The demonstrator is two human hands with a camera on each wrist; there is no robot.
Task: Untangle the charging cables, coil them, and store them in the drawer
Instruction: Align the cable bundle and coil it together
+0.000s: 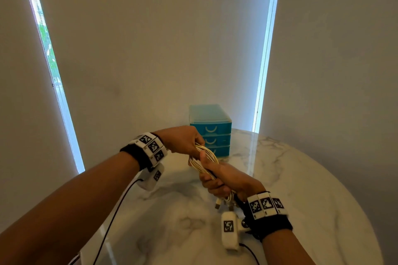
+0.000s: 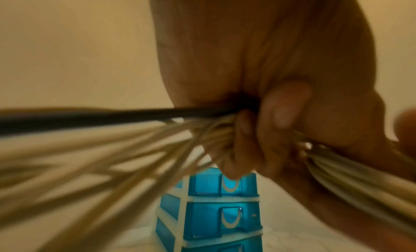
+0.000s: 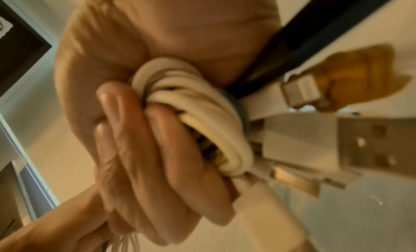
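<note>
In the lower middle of the head view, I saw both hands holding one bundle of white charging cables (image 1: 204,161) up above the round marble table (image 1: 301,178). The left hand (image 1: 183,141) was at the top end of the bundle, with its fingers curled tight around the loops. The right hand (image 1: 224,180) was lower down and nearer to me, and its fingers were wrapped around the other end. The two hands were very close, nearly touching.

In the left wrist view, the fingers (image 2: 279,113) squeezed many white strands and one black cable (image 2: 112,116) together. The strands fanned out to the left of the frame and looked blurry.

In the right wrist view, the fingers (image 3: 139,145) were closed over thick white loops (image 3: 198,102). A big USB plug (image 3: 337,142) stuck out at the right of the frame, with smaller plugs beside it.

Behind the hands, in the middle of the head view, a small blue drawer box (image 1: 212,129) stood on the table. It had three drawers with white curved handles, and all three looked closed. The cables were not in any drawer.
</note>
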